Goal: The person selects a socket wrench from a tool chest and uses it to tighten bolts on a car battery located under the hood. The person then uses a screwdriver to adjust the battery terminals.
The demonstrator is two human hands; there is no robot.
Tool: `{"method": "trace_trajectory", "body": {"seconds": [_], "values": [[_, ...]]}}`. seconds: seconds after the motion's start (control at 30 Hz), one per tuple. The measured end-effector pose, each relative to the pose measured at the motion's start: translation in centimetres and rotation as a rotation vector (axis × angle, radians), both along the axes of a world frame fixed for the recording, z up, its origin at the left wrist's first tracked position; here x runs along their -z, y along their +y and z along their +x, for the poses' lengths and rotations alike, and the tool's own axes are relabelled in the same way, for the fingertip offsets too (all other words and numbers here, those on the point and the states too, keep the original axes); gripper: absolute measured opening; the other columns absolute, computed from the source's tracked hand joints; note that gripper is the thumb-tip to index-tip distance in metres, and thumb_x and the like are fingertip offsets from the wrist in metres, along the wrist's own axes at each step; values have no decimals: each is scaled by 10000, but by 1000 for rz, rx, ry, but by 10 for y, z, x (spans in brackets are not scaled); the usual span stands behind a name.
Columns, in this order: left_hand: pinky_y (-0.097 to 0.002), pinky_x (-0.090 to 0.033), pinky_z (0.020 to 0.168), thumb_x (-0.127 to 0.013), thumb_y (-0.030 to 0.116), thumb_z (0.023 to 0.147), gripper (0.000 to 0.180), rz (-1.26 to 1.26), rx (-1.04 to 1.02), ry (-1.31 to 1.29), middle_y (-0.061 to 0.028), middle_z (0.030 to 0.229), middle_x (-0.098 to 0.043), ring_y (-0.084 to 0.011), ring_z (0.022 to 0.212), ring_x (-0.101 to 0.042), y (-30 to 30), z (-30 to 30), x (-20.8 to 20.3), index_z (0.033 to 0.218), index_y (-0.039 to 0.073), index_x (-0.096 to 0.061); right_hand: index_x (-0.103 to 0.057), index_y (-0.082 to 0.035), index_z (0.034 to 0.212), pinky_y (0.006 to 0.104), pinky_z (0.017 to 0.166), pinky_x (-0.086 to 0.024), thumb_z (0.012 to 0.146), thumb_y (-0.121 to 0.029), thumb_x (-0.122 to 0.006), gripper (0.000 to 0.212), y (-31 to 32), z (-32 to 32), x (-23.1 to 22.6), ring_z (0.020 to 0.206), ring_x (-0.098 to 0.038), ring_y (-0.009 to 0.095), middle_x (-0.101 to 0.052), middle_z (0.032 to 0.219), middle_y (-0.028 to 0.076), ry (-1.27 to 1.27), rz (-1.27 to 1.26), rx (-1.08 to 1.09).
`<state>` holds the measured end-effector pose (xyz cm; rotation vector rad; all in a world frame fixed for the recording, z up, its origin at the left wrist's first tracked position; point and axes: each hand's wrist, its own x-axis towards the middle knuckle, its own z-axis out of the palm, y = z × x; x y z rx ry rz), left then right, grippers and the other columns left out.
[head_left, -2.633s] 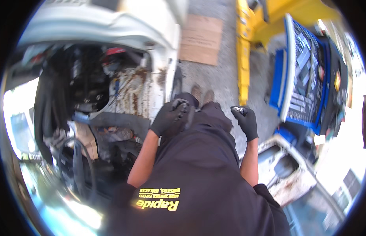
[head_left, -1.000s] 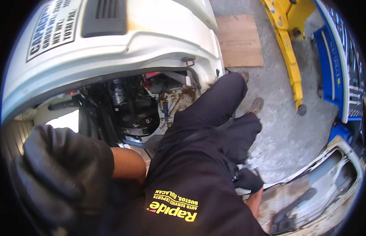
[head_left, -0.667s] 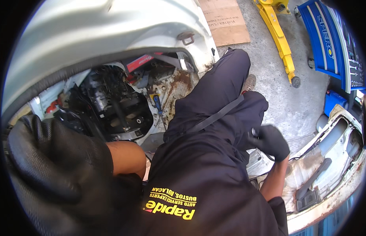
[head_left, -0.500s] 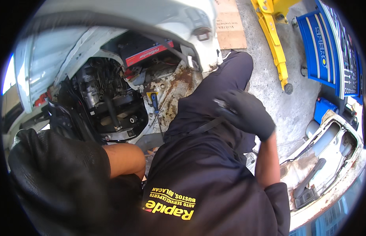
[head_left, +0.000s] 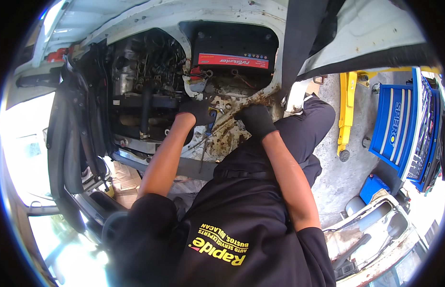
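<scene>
Both my hands wear black gloves and reach into an open engine bay. My left hand (head_left: 197,109) lies on the rusty floor panel (head_left: 232,136) just below the black battery (head_left: 232,48), its fingers over a blue-handled tool (head_left: 212,116); whether it grips the tool is hidden. My right hand (head_left: 257,119) sits knuckles-up on the same rusty panel a little to the right, fingers curled under. The dark engine block (head_left: 141,76) with its hoses is left of my left hand.
A white body panel (head_left: 366,33) arches over the bay. To the right on the concrete floor stand a yellow jack frame (head_left: 347,107) and a blue tool cart (head_left: 399,129). A detached white body part (head_left: 375,234) lies at lower right. My bent leg (head_left: 311,124) rests beside the bay.
My view has swung up into the engine bay. My left hand, which was close to the camera, has gone forward to the rusty panel, and my right hand has come up from my lap beside it.
</scene>
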<state>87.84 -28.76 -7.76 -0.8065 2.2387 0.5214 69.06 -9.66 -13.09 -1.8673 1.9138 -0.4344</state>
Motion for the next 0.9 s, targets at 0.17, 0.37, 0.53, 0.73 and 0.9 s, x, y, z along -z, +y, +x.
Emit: {"method": "trace_trajectory", "body": {"seconds": [0.17, 0.37, 0.53, 0.73, 0.9], "values": [[-505, -564, 906, -669, 422, 902, 519, 49, 8, -113, -283, 1189, -716, -428, 1084, -705, -6, 52, 58, 1287, 75, -710, -839, -289, 1024, 461, 807, -584, 867, -127, -671, 282, -1, 3, 18, 916, -757, 291, -778, 955, 81, 15, 166, -50], [-535, -545, 822, -694, 300, 912, 408, -4, -111, 400, -276, 1045, -707, -461, 962, -680, 35, -1, 34, 1220, 34, -691, -811, -226, 954, 501, 799, -584, 819, -134, -702, 196, -2, 0, 38, 865, -757, 318, -760, 879, 112, -17, 71, 44], [-542, -520, 817, -701, 275, 932, 339, -68, -153, 809, -238, 1039, -654, -451, 965, -655, 64, -11, 58, 1165, 40, -635, -728, -137, 855, 495, 778, -565, 772, -108, -707, 91, -5, -1, 29, 838, -744, 343, -739, 833, 136, -5, 13, 105], [-532, -518, 830, -709, 258, 912, 258, -68, -179, 677, -237, 960, -663, -456, 961, -653, 54, -25, 93, 1005, 31, -631, -709, -120, 906, 500, 763, -557, 820, -167, -724, 100, -8, -7, 16, 813, -734, 361, -724, 806, 158, 22, 16, 75], [-513, -524, 831, -683, 231, 918, 223, 60, -372, 716, -238, 999, -709, -449, 950, -669, 49, -32, 76, 1006, 26, -666, -656, -85, 993, 500, 743, -570, 901, -272, -733, 222, -13, -6, 1, 830, -733, 385, -730, 831, 167, -221, 15, 245]]}}
